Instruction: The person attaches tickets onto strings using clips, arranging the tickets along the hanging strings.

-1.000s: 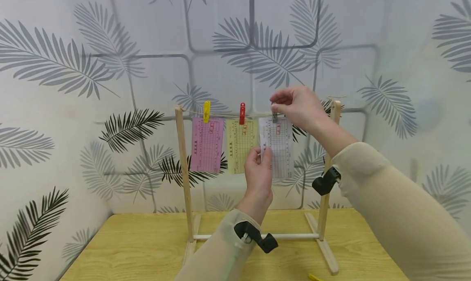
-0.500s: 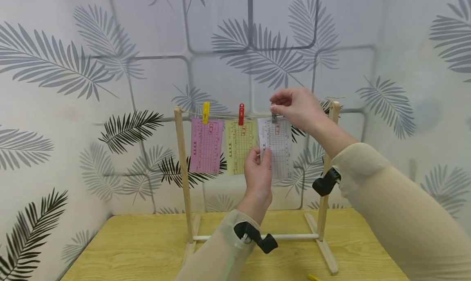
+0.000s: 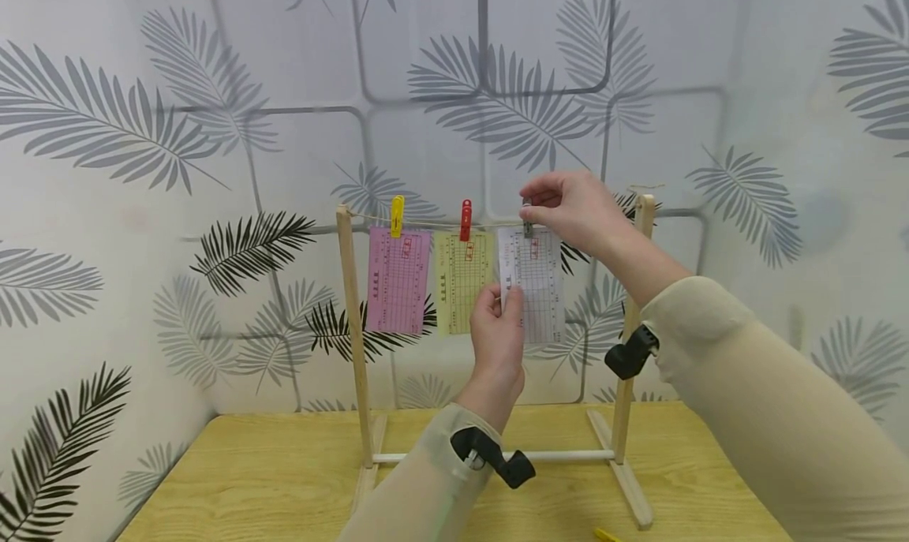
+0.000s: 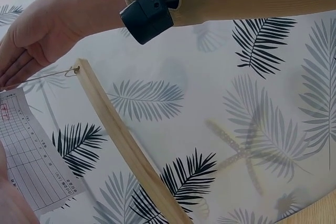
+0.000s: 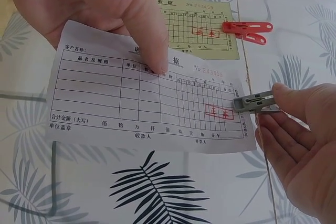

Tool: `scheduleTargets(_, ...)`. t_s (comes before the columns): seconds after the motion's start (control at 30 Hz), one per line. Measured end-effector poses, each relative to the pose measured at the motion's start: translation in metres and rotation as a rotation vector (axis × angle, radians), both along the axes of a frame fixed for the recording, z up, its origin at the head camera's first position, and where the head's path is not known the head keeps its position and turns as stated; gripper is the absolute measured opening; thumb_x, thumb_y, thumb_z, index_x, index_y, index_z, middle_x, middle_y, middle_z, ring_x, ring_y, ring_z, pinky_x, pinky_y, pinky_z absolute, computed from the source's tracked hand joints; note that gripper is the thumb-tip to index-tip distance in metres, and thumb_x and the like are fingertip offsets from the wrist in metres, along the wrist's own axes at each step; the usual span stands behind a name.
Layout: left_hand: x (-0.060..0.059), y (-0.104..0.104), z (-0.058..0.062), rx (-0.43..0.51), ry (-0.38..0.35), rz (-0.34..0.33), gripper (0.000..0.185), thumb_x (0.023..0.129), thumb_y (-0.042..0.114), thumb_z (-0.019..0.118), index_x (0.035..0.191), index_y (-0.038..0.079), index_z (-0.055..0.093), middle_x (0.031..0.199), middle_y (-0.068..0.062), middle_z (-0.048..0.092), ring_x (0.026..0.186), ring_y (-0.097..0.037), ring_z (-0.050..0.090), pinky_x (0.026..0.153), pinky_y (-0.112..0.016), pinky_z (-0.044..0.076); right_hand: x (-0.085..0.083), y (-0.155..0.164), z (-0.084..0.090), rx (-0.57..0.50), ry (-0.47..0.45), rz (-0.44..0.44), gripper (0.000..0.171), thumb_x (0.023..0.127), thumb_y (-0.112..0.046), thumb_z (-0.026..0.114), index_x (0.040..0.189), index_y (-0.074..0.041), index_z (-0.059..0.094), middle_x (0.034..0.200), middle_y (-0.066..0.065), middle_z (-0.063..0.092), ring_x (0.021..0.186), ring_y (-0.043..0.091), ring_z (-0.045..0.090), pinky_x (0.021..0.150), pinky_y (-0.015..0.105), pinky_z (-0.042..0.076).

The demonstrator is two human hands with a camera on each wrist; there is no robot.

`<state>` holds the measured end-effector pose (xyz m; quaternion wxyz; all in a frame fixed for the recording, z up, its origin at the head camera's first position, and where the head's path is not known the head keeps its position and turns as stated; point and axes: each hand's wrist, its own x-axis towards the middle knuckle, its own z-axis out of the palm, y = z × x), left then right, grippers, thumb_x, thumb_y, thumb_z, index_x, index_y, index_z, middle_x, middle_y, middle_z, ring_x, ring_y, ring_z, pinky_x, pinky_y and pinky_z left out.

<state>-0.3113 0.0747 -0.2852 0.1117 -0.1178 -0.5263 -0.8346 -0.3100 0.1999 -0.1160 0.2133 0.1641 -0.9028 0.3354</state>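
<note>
A white receipt slip (image 5: pixel 131 93) hangs at the string (image 5: pixel 269 182), its top edge in the jaws of a grey clothespin (image 5: pixel 254 101). My right hand (image 3: pixel 578 209) pinches that clothespin's handles between thumb and fingers. Lower down, my left hand (image 3: pixel 497 329) holds the slip by its left side, thumb in front and fingers behind. To the left, a yellow slip (image 3: pixel 463 289) hangs under a red clothespin (image 3: pixel 465 220), and a pink slip (image 3: pixel 399 282) under a yellow clothespin (image 3: pixel 397 216). The left wrist view shows the white slip (image 4: pixel 31 156) only in part.
The string runs between two upright wooden posts (image 3: pixel 355 329) of a stand, joined low by a white crossbar (image 3: pixel 561 456). The stand's feet rest on a wooden table (image 3: pixel 248 471). A small yellow object (image 3: pixel 606 535) lies at the front edge of the view. Leaf-patterned wall covering is behind.
Almost nothing differs. Both hands keep their places on the white slip and the grey clothespin; the head view has shifted very slightly.
</note>
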Motion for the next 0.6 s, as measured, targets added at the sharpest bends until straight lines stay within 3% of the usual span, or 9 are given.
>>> scheduleTargets(0.6,0.0012,-0.0066,-0.0046,0.001,-0.040,-0.007,0.016,0.113,0.018,0.065,0.128,0.015,0.070,0.127,0.000,0.075,0.119,-0.020,0.069,0.108,-0.047,0.053,0.0017,-0.0009,-0.0006,0.016,0.003,-0.003,0.037,0.110,-0.019,0.071,0.143,-0.003,0.068,0.139,0.017,0.070,0.130,0.033,0.066,0.110,0.053,0.051)
